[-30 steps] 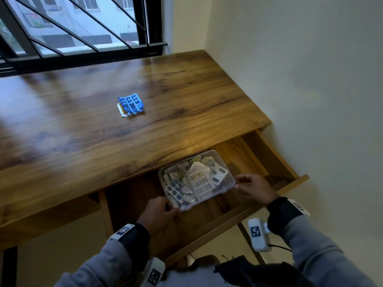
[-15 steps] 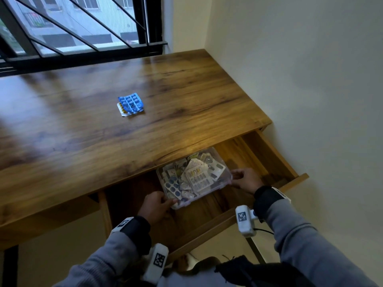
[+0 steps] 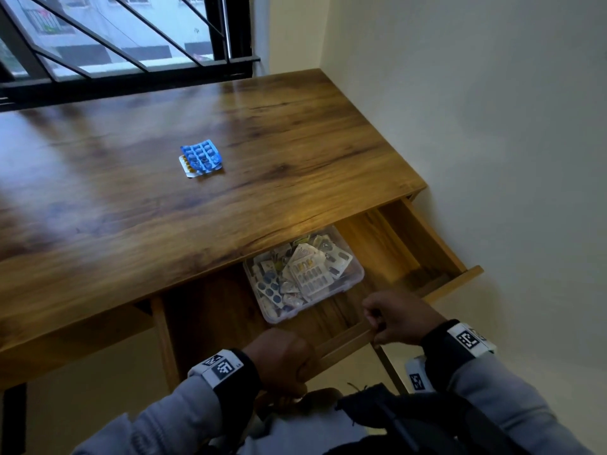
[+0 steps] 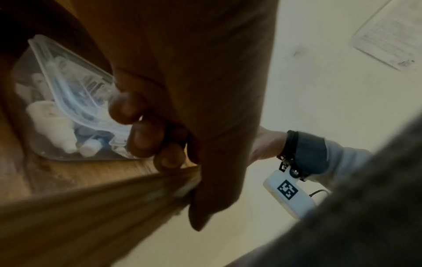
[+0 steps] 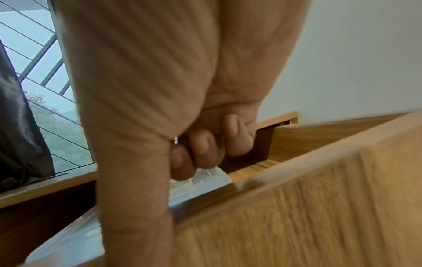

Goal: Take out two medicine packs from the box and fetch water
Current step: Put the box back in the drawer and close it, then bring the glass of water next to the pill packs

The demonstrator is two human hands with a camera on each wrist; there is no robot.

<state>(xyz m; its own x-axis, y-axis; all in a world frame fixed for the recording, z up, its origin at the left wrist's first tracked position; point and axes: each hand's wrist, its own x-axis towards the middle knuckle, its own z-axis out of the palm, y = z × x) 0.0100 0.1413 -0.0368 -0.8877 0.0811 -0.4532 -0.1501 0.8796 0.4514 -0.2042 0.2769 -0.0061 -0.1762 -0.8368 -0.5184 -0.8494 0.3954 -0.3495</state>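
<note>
Both hands grip the front panel (image 3: 345, 339) of the open drawer (image 3: 407, 244). The left hand (image 3: 282, 359) curls over the panel's top edge near its left end, fingers (image 4: 146, 137) hooked inside and thumb down the outer face. The right hand (image 3: 394, 318) holds the same edge further right, fingers (image 5: 203, 148) folded over it into the drawer.

The box (image 3: 356, 272) (clear plastic, lid off, crammed with blister strips) sits on the drawer floor, its far end tucked under the desk (image 3: 295, 133) edge. Neither hand touches it. The left wrist view shows it just beyond the fingertips, with small white bottles among the strips.

Two packs lie stacked on the desk top, well apart from the drawer: a blue pack (image 3: 201, 156) on top, and a silver pack (image 3: 188, 168) with yellow pills showing beneath it at the left. A barred window (image 3: 115, 34) runs behind the desk.
</note>
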